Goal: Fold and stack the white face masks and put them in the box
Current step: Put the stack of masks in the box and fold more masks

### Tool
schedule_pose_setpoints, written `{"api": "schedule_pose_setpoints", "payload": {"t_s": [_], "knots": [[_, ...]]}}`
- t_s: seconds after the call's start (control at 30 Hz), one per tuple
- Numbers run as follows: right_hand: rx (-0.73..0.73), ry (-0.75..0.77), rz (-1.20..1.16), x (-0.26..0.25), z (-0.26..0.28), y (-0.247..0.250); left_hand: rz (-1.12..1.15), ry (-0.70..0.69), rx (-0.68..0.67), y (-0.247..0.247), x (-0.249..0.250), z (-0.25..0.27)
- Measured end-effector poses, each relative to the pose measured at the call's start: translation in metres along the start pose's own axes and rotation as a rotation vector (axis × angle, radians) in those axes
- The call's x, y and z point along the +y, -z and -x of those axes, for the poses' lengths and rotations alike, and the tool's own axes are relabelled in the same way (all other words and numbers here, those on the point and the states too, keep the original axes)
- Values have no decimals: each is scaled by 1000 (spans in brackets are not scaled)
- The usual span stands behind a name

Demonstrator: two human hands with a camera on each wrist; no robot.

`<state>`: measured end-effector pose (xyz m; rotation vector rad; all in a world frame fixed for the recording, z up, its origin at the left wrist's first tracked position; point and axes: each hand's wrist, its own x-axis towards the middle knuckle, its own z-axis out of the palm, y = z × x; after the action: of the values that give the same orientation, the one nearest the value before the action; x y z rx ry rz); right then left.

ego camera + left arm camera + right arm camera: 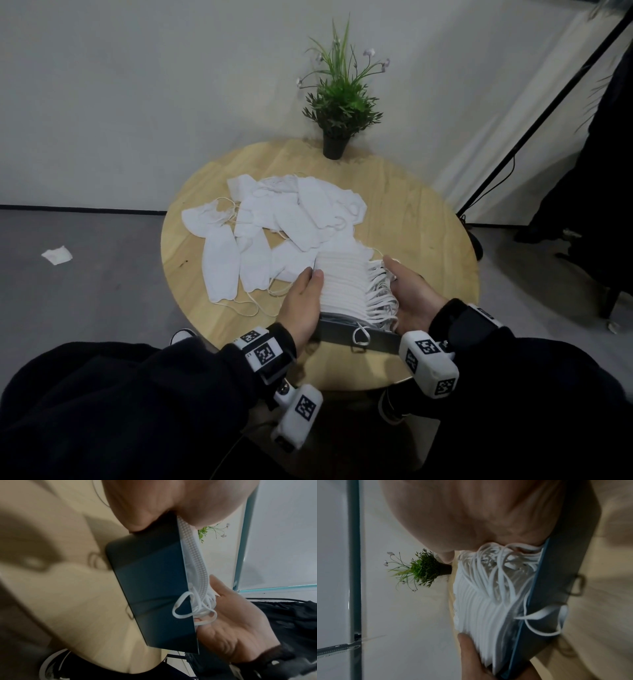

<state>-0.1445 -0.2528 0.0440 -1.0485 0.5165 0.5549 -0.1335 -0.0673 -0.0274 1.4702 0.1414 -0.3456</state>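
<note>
A stack of folded white masks (346, 284) stands on edge in a shallow dark box (342, 334) at the near edge of the round wooden table (411, 205). My left hand (301, 298) grips the stack's left side, thumb laid over the top edges. My right hand (411, 294) presses its palm against the right side, where the ear loops (498, 574) bunch; its fingers are hidden. One loop (181, 607) hangs over the box wall (150, 588). Several unfolded masks (274, 219) lie spread behind the box.
A potted plant (339, 113) stands at the table's far edge. A black stand pole (534, 123) leans at the right, by a dark-clothed figure (599, 171). A white scrap (56, 255) lies on the floor to the left.
</note>
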Motion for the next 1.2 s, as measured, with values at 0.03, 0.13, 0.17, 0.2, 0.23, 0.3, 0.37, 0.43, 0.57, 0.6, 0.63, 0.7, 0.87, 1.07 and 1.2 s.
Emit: {"api": "schedule_pose_setpoints", "payload": {"t_s": [0.03,0.13,0.17,0.2,0.23,0.3,0.37,0.43,0.57,0.6,0.63,0.7,0.87,1.07,1.2], "knots": [[36,-11,-16,1,-4,7,17,-10,18,0,-2,0],[83,-61,-73,1,-14,9,57,9,12,0,1,2],[156,-62,-47,1,-16,12,67,5,-7,-1,2,1],[190,-54,-16,2,-16,17,58,5,-24,-3,5,2],[209,-49,-8,1,-16,18,58,-6,-34,-5,6,1],[208,-26,38,-1,-15,21,56,6,-44,-11,9,-1],[225,-11,56,-7,-15,29,47,28,-51,-22,13,-7],[245,2,68,-15,-14,37,-9,66,-52,-38,17,-16],[294,29,47,-34,-14,58,-99,120,8,-73,29,-41],[301,36,53,-40,-16,64,-125,115,24,-81,30,-46],[330,45,56,-45,-16,69,-145,102,31,-90,31,-52],[348,71,61,-56,-19,81,-170,111,29,-106,33,-59],[392,129,88,-86,-28,110,-181,164,0,-145,39,-91],[484,162,125,-123,-30,142,-282,165,-102,-177,53,-127],[626,370,57,-133,-26,164,-443,-90,-29,-151,77,-152]]}}
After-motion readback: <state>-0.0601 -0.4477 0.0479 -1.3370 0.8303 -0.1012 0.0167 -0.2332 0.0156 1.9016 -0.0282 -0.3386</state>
